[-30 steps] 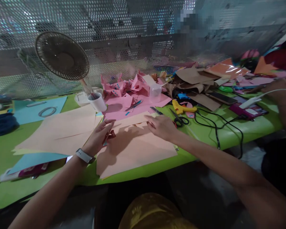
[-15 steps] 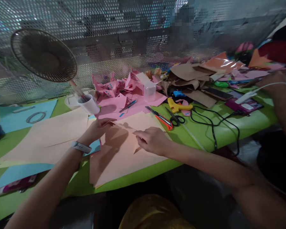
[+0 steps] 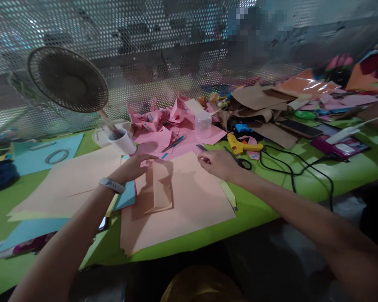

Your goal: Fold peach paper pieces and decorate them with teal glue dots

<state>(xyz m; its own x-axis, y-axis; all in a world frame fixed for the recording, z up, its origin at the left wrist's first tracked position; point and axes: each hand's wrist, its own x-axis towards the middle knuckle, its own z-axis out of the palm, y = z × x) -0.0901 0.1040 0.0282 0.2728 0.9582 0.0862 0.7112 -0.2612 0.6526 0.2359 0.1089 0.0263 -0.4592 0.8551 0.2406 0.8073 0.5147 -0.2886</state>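
Table: one green table (image 3: 302,178), running left to right across the view.
Peach sheets: two spreads counted. One large peach sheet (image 3: 192,205) lay at the near middle edge, over further sheets whose number could not be told; a second peach pile (image 3: 69,184) lay to its left.
Folded strip: one narrow peach piece (image 3: 159,186) stood partly raised on the large sheet, between the two hands.
Fan: one round fan (image 3: 67,79), far left, tilted.
Blue sheets: two seen, one far left (image 3: 34,153) carrying one grey ring (image 3: 56,156), one near left (image 3: 25,230) under the peach pile.
Pink paper: one heap of folded pink pieces (image 3: 164,121), far middle; count not readable.
Brown paper: one loose pile (image 3: 258,102), far right.
Left hand: left hand (image 3: 134,165), fingers spread flat, resting on the far left corner of the large peach sheet; one watch (image 3: 111,185) on the wrist.
Right hand: right hand (image 3: 219,163), fingers drawn together at the far right edge of the same sheet; whether it pinched the paper could not be told.
Cups: one white cup (image 3: 123,141) with sticks, one clear cup (image 3: 203,125).
Glue gun: one yellow glue gun (image 3: 242,144) with black cable.
Scissors: one pair of scissors (image 3: 239,159), just right of the right hand.
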